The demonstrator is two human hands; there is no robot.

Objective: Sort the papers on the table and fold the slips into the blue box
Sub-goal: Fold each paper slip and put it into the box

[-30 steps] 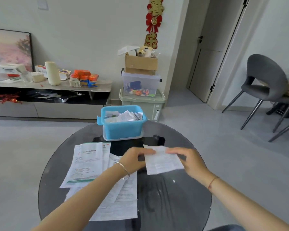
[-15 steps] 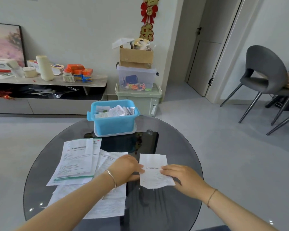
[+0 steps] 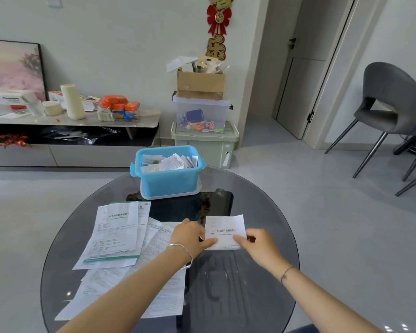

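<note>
While left fingers [image 3: 210, 241] pinch the slip [image 3: 226, 225], right fingers [image 3: 238, 239] pinch its other edge.

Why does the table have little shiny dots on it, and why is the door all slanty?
Head view: the glass table mirrors room light, so small bright dots show near its left edge; the wide lens bends straight lines, so the door and the chair lean at the side; print on the slip is sharp.
</note>
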